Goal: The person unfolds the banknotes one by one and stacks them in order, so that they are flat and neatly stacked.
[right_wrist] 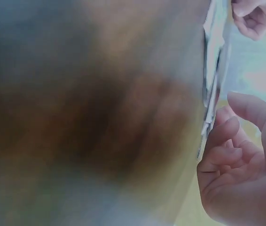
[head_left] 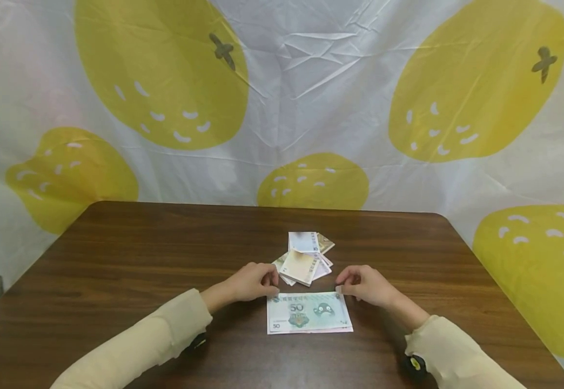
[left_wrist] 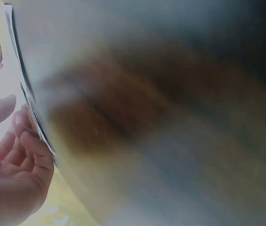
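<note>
A green paper play banknote (head_left: 306,319) marked 50 lies flat near me in the head view, over a pinkish note whose edge peeks out below. At its far left corner my left hand (head_left: 253,282) touches it with the thumb. The right thumb does likewise at the far right corner, with the right hand (head_left: 367,285) loosely bent. Both wrist views show thumb and bent fingers apart on the left hand (left_wrist: 20,169) and the right hand (right_wrist: 243,165). Just beyond lies a messy fanned pile of notes (head_left: 301,266), tan, white and purplish.
The brown wooden table (head_left: 165,248) extends on all sides of the notes. Behind it hangs a white cloth (head_left: 311,108) with large yellow fruit shapes. Dark blurred surfaces fill most of both wrist views.
</note>
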A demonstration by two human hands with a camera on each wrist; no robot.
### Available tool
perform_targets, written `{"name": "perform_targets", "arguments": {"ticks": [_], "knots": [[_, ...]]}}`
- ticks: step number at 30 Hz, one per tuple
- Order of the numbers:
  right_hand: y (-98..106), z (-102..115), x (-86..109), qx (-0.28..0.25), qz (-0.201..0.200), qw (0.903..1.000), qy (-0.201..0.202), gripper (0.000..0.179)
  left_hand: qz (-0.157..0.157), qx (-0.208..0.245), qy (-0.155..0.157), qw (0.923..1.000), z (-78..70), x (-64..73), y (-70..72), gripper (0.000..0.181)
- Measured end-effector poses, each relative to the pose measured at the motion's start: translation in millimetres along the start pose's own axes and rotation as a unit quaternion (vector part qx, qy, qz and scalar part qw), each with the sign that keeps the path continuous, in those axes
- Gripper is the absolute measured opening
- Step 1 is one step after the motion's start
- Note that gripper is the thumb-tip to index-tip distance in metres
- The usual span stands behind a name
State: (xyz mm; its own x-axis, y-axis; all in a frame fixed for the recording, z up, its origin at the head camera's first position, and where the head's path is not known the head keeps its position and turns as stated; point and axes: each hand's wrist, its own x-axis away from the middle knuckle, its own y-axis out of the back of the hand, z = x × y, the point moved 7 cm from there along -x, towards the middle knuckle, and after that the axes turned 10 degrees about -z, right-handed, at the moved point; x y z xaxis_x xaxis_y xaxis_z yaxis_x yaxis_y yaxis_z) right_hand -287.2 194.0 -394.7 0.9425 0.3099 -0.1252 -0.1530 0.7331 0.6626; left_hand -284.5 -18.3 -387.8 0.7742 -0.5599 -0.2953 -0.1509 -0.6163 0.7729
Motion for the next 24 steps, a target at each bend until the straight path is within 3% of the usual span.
{"name": "perform_targets", "arguments": {"ticks": [6, 14, 24], "knots": [[7.9, 7.3, -11.4, -0.014, -0.031, 0.9994, 0.006, 0.017, -0.043, -0.001, 0.022, 0.9988, 7.1, -9.0, 7.7, 0.01], [0.0, 2.7, -37.1, -0.016, -0.043, 0.9985, -0.029, 0.015, -0.07, -0.006, 0.061, 0.9956, 19.7, -28.1, 9.5, 0.011], [-11.5, 1.6, -55.6, -0.009, -0.026, 0.9994, -0.023, 0.021, -0.036, -0.035, 0.11, 0.9927, 24.4, -37.7, 5.4, 0.02]]}}
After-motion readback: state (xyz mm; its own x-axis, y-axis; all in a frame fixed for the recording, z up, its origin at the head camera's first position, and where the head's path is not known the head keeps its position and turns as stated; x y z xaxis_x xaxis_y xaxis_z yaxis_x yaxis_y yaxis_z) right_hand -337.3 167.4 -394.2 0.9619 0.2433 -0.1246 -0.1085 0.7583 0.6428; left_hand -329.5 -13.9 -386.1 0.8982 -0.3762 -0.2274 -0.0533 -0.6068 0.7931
